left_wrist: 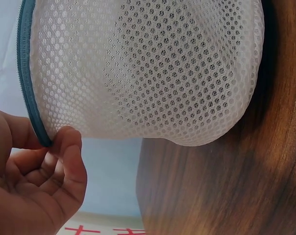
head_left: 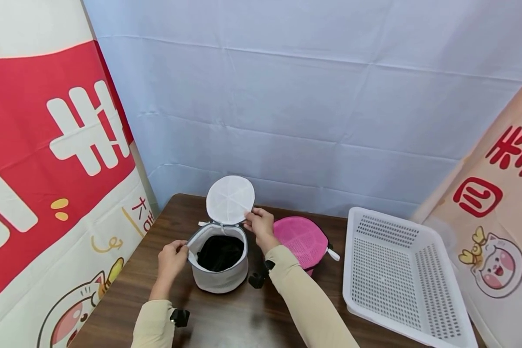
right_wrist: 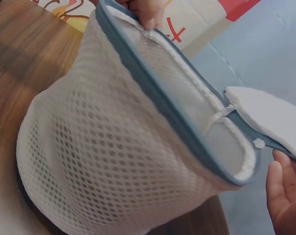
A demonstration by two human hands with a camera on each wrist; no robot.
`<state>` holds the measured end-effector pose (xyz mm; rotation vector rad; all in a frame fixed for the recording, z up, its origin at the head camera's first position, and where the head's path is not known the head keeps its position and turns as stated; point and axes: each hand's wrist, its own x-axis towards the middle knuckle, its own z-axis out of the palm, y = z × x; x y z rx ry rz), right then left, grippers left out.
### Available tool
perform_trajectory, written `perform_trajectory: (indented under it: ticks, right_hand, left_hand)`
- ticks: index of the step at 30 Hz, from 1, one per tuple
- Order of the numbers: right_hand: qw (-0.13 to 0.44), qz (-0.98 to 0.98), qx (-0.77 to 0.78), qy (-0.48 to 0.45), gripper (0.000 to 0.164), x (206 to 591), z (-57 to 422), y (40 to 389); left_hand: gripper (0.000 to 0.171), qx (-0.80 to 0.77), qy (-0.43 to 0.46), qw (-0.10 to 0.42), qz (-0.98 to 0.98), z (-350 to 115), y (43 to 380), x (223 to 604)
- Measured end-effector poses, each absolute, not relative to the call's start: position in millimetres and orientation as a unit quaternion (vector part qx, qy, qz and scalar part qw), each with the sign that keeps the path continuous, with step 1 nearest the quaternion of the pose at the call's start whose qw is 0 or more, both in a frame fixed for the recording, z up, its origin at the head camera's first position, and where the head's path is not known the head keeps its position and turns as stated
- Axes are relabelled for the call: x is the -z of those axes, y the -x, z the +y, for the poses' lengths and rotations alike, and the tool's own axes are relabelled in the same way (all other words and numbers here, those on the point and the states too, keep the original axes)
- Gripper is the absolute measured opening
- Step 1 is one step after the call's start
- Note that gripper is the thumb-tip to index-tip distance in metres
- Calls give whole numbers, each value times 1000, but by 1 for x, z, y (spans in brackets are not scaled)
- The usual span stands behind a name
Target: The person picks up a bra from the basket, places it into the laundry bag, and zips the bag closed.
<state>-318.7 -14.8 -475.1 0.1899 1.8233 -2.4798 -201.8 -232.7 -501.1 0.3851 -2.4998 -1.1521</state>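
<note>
White mesh bag (head_left: 219,281): stood upright on the wooden table (head_left: 226,321), between both hands; opened straight up; was roughly as wide as tall, so gave no clear long axis.
White lid (head_left: 229,195): joined on at the back of the mouth; stood raised, pointing up and back toward the blue cloth (head_left: 265,96), round face toward the head camera.
Left hand (head_left: 171,258): pinched the blue-grey zipped rim (left_wrist: 24,73) between thumb and bent fingers, at the left of the mouth.
Right hand (head_left: 261,226): pinched the lower right edge of the lid; showed only in part at the right edge of the right wrist view.
Dark contents (head_left: 221,253): lay inside the white bag; too black to make out.
Pink mesh bag (head_left: 300,239): sat just beyond the right forearm, partly hidden behind the sleeve (head_left: 304,299).
White basket (head_left: 387,280): lay farther right, long axis running back to front; cut off at the bottom edge.
Close views: cropped the white bag at the top in the left wrist view, at the base in the right.
</note>
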Motion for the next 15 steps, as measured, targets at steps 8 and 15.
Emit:
perform_trajectory:
  ticks: [8, 15]
  right_hand:
    - [11, 609, 793, -20, 19, 467, -9, 316]
    - [-12, 631, 776, -4, 21, 467, -10, 315]
  left_hand:
    - [22, 417, -140, 157, -884, -234, 200, 498]
    - [22, 420, -141, 153, -883, -234, 201, 497]
